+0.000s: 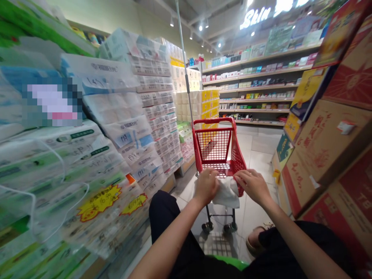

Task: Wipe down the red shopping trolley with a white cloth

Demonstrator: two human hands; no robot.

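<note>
A small red shopping cart (216,145) stands in the aisle in front of me, its basket bare. Both hands are at its near rim on a white cloth (227,195) that hangs over the edge. My left hand (206,185) is curled shut on the cloth's left side. My right hand (252,184) pinches the cloth's right side against the cart's rim. My knees in dark trousers show below the arms.
Stacks of wrapped tissue packs (122,128) with yellow price tags (99,201) wall the left side. Cardboard boxes (328,147) are piled on the right. Shelves of small goods (255,93) run across the back. A thin metal pole (184,69) rises from the cart.
</note>
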